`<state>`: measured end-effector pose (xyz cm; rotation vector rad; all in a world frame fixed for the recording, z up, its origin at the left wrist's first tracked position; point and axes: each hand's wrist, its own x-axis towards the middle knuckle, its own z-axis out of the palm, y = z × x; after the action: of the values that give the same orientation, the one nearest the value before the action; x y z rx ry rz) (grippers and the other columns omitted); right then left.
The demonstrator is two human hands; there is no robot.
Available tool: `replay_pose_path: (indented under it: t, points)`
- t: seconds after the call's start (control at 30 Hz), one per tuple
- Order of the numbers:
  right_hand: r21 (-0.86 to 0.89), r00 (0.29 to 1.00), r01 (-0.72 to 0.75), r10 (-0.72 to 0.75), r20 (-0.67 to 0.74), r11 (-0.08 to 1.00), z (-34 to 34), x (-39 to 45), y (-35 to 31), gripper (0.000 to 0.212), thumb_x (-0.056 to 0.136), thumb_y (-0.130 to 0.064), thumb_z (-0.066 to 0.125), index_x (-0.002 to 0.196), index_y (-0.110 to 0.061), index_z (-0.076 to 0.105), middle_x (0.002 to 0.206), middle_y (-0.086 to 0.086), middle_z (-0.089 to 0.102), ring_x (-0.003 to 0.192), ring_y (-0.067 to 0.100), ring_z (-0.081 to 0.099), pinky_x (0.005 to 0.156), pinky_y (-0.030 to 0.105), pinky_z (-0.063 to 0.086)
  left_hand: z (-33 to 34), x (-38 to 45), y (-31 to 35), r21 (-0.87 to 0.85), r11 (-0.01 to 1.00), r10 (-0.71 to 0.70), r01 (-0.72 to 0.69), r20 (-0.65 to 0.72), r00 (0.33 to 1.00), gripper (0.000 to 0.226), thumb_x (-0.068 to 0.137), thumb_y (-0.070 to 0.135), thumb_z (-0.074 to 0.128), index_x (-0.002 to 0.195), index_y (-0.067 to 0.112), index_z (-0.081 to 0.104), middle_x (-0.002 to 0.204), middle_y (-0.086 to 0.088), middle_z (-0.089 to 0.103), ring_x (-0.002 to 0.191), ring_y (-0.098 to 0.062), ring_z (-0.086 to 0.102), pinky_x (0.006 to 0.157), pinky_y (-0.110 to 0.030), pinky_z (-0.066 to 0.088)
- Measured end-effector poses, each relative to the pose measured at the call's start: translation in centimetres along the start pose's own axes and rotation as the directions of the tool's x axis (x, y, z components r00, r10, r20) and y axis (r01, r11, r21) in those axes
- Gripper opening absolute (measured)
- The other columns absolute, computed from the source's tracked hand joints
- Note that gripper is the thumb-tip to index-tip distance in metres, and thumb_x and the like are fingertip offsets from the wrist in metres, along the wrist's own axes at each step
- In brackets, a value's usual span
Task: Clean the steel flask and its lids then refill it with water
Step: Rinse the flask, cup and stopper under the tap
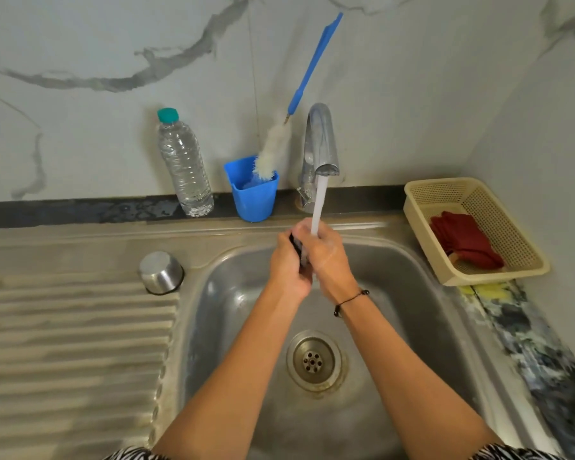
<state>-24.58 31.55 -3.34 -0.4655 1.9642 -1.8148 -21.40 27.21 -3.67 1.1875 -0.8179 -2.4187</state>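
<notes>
Both hands, left hand (287,267) and right hand (326,257), press together around a small dark lid (297,249) under the running tap (322,144), apparently rinsing it; next, probably, set it aside.

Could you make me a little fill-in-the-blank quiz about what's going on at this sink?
1. Water from the tap falls on the two hands, left hand and right hand, which hold a small ____ object between them.
2. The brush stands in a ____ cup.
3. The steel cap sits upside down on the ____ side of the sink.
4. The basket holds a ____ cloth.

Answers: dark, blue, left, red
</notes>
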Motion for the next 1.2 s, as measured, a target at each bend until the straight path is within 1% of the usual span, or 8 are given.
replay_pose_path:
  t: [0.17, 0.27, 0.4, 0.53, 0.6, 0.8, 0.97, 1.2]
  points:
    - [0.039, 0.993, -0.001, 0.006, -0.121, 0.999, 0.7, -0.5, -0.8, 0.031, 0.096, -0.009, 0.039, 0.072, -0.015, 0.056, 0.071, 0.004, 0.061, 0.070, 0.018, 0.061, 0.062, 0.024, 0.050, -0.4, -1.2, 0.0, -0.003, 0.999, 0.050, -0.050, 0.019, 0.999, 0.030, 0.101, 0.027, 0.040, 0.088, 0.018, 0.066, 0.077, -0.003, 0.068, 0.072, -0.014, 0.064, 0.064, -0.026, 0.052]
    - [0.156, 0.996, -0.071, 0.063, 0.060, 0.985, -0.1, -1.5, -1.1, 0.028, 0.097, -0.008, 0.038, 0.096, -0.006, 0.066, 0.083, 0.003, 0.065, 0.072, 0.007, 0.062, 0.057, 0.012, 0.047, -0.6, -1.5, 1.0, -0.001, 0.999, 0.041, -0.041, -0.021, 0.999, 0.027, 0.100, 0.027, 0.042, 0.088, 0.015, 0.063, 0.080, -0.005, 0.064, 0.069, -0.015, 0.060, 0.055, -0.024, 0.048]
    - [0.216, 0.979, -0.089, 0.045, 0.201, 0.972, -1.6, -2.1, -1.5, 0.030, 0.094, -0.002, 0.037, 0.102, -0.006, 0.066, 0.089, 0.003, 0.067, 0.080, 0.009, 0.063, 0.067, 0.019, 0.048, -0.6, -2.6, 1.3, -0.005, 1.000, -0.024, 0.024, -0.006, 1.000, 0.020, 0.098, 0.023, 0.047, 0.087, 0.013, 0.060, 0.082, -0.009, 0.061, 0.074, -0.018, 0.056, 0.063, -0.027, 0.048]
    - [0.055, 0.991, -0.092, 0.086, 0.101, 0.994, -1.3, -1.3, -1.7, 0.024, 0.095, -0.009, 0.045, 0.102, 0.010, 0.058, 0.085, 0.010, 0.059, 0.076, 0.021, 0.056, 0.068, 0.028, 0.046, -0.6, -3.9, 1.2, 0.015, 0.999, -0.041, 0.040, 0.052, 0.998, 0.023, 0.092, 0.028, 0.058, 0.107, 0.012, 0.065, 0.099, -0.011, 0.068, 0.089, -0.022, 0.063, 0.076, -0.033, 0.053]
    - [0.061, 0.996, -0.075, 0.072, 0.054, 0.995, -0.7, -1.2, -1.7, 0.022, 0.095, -0.013, 0.048, 0.091, 0.002, 0.063, 0.083, 0.011, 0.063, 0.078, 0.022, 0.060, 0.067, 0.028, 0.051, -0.5, -4.0, 1.3, -0.004, 0.999, -0.044, 0.045, 0.040, 0.998, 0.026, 0.093, 0.030, 0.058, 0.111, 0.012, 0.064, 0.102, -0.011, 0.067, 0.091, -0.022, 0.064, 0.074, -0.033, 0.055]
    - [-0.348, 0.961, 0.264, -0.276, 0.016, 0.900, -1.0, -2.2, -0.9, 0.024, 0.097, -0.027, 0.046, 0.110, -0.012, 0.060, 0.096, 0.007, 0.062, 0.089, 0.016, 0.058, 0.077, 0.024, 0.048, -0.5, -3.0, 2.0, 0.178, 0.979, 0.113, -0.101, -0.060, 0.992, 0.037, 0.103, 0.043, 0.033, 0.104, 0.013, 0.054, 0.088, -0.008, 0.061, 0.080, -0.018, 0.058, 0.078, -0.033, 0.051]
    - [-0.437, 0.972, 0.215, -0.234, 0.012, 0.873, -0.1, -1.7, -2.1, 0.023, 0.098, -0.029, 0.040, 0.099, -0.007, 0.048, 0.068, -0.001, 0.052, 0.056, 0.011, 0.048, 0.051, 0.022, 0.038, 0.0, -3.2, 2.2, 0.365, 0.864, 0.378, -0.348, -0.012, 0.926, 0.028, 0.103, 0.036, 0.028, 0.099, 0.016, 0.047, 0.084, -0.001, 0.052, 0.083, -0.015, 0.052, 0.074, -0.028, 0.044]
    - [-0.307, 0.988, -0.097, 0.055, -0.141, 0.947, 0.3, 0.8, -3.8, 0.022, 0.092, -0.021, 0.043, 0.073, -0.011, 0.050, 0.071, 0.003, 0.054, 0.066, 0.018, 0.053, 0.065, 0.035, 0.046, 0.3, -4.1, 1.8, 0.597, 0.583, 0.603, -0.551, 0.137, 0.786, 0.019, 0.104, 0.028, 0.030, 0.100, 0.012, 0.039, 0.077, 0.005, 0.043, 0.070, -0.011, 0.044, 0.054, -0.012, 0.037]
